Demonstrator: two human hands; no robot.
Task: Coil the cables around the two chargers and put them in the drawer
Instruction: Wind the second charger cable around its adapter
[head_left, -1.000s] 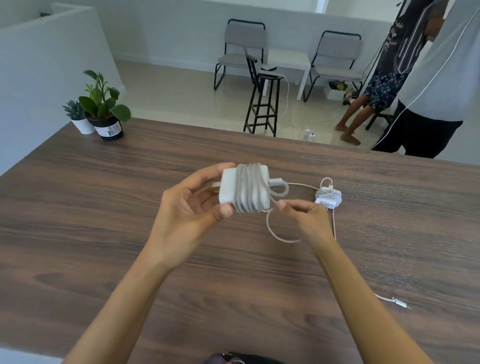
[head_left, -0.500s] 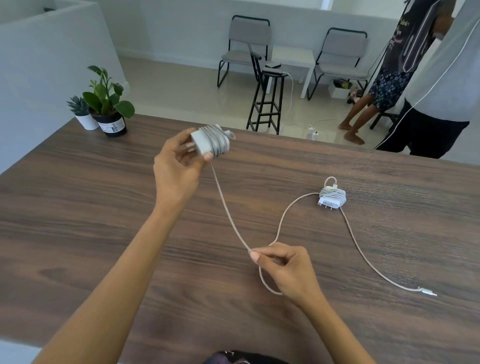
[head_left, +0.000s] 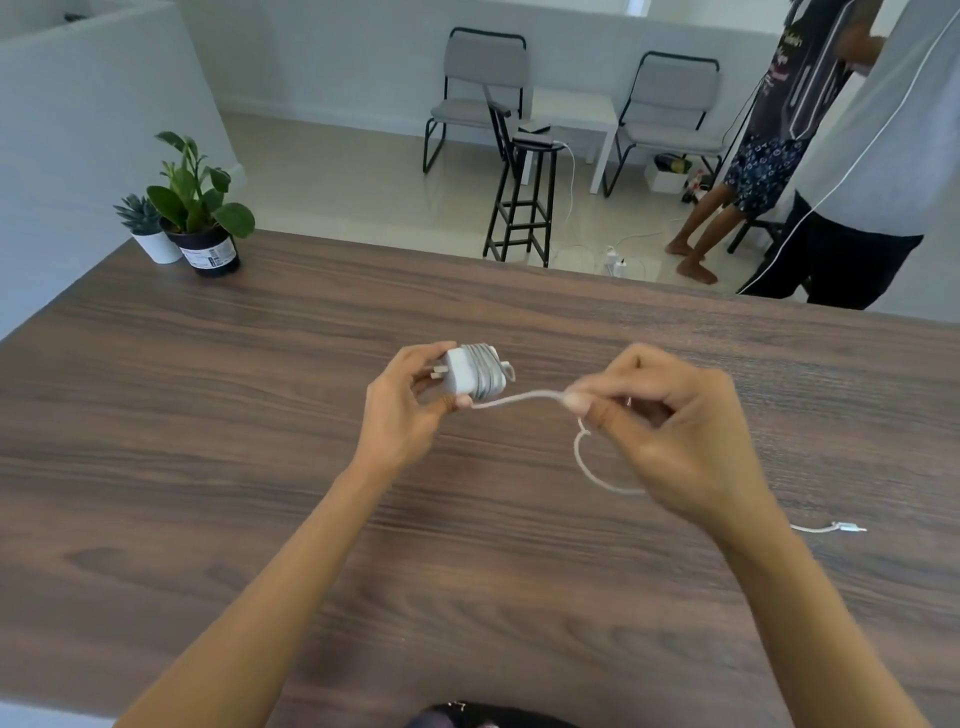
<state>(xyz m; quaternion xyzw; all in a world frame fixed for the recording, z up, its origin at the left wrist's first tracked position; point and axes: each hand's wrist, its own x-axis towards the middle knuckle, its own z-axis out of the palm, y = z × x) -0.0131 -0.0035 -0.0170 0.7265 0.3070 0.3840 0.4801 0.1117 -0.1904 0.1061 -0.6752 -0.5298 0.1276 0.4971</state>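
- Charger (head_left: 474, 375) is up off the tabletop (head_left: 208, 415) mid-span, pinched in the left hand (head_left: 402, 410), prongs pointing left.
- Cable (head_left: 519, 400) runs rightward from it into the right hand (head_left: 670, 431), clenched on the strand.
- Slack loops below, plug end lying toward the right edge.
- Next wrap probably goes across the charger's short side.

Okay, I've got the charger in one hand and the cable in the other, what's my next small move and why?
Probably bring the right hand over the charger for another wrap: the left hand holds it partly coiled, and loose cable trails across the table.
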